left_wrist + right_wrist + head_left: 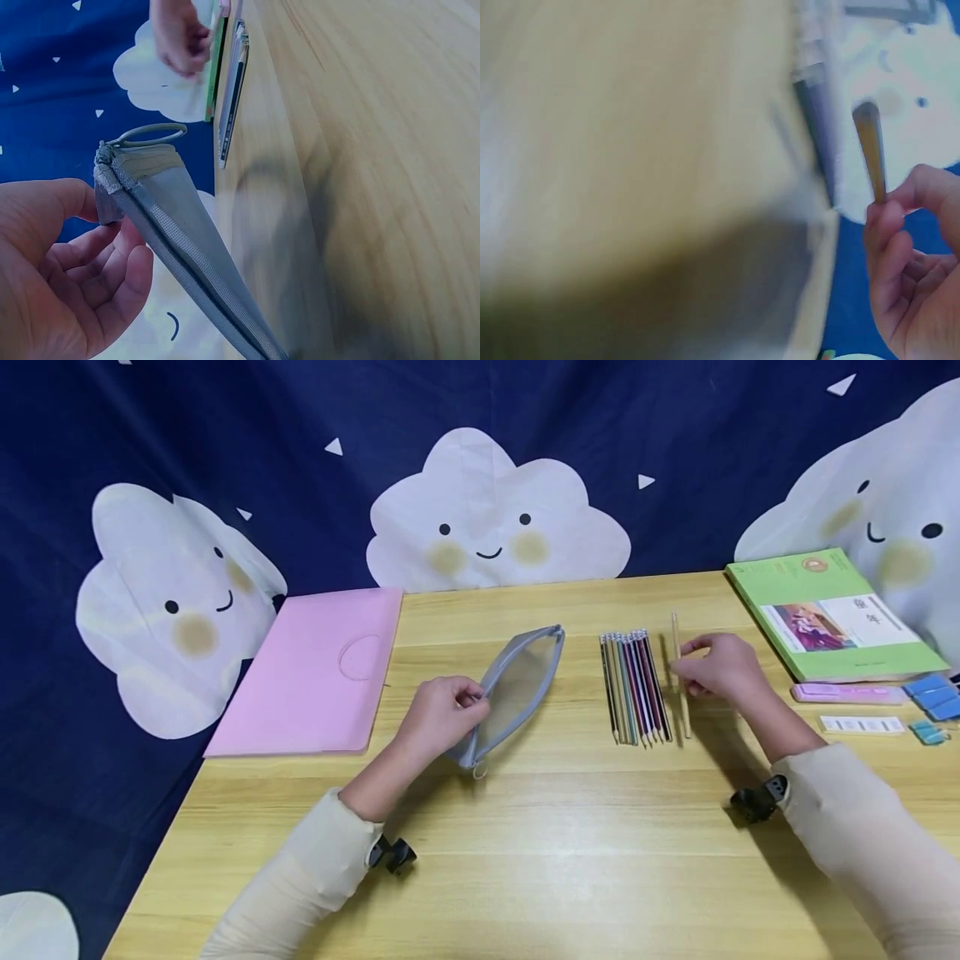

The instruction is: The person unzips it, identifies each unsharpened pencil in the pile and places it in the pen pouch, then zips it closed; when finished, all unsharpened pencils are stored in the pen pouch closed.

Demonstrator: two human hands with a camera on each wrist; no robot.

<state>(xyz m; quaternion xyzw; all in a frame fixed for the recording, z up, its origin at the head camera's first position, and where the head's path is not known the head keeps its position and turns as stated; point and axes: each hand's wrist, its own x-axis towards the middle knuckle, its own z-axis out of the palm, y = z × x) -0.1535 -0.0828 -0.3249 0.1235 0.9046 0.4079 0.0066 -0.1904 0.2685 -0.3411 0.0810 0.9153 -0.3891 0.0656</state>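
Note:
My left hand (pixel 444 712) pinches the near left rim of a grey zip pouch (pixel 523 681), whose mouth gapes wide in the head view. A pull ring hangs at the pouch's (pixel 196 225) zip end, beside my left fingers. To the right, my right hand (pixel 722 667) pinches a light wood-coloured pencil (pixel 686 718) between thumb and fingers. That pencil (pixel 871 142) points up out of the fingertips in the right wrist view. Just left of it, several pencils (pixel 634 689) of mixed colours lie side by side on the table, tips toward me.
A pink folder (pixel 311 677) lies at the left of the wooden table (pixel 540 852). On the right are a green book (pixel 832 618), a pink highlighter-like pen (pixel 847 694), a small white strip (pixel 862 725), blue blocks (pixel 933 696) and a teal clip (pixel 928 732). A cloud-print curtain (pixel 495 510) hangs behind.

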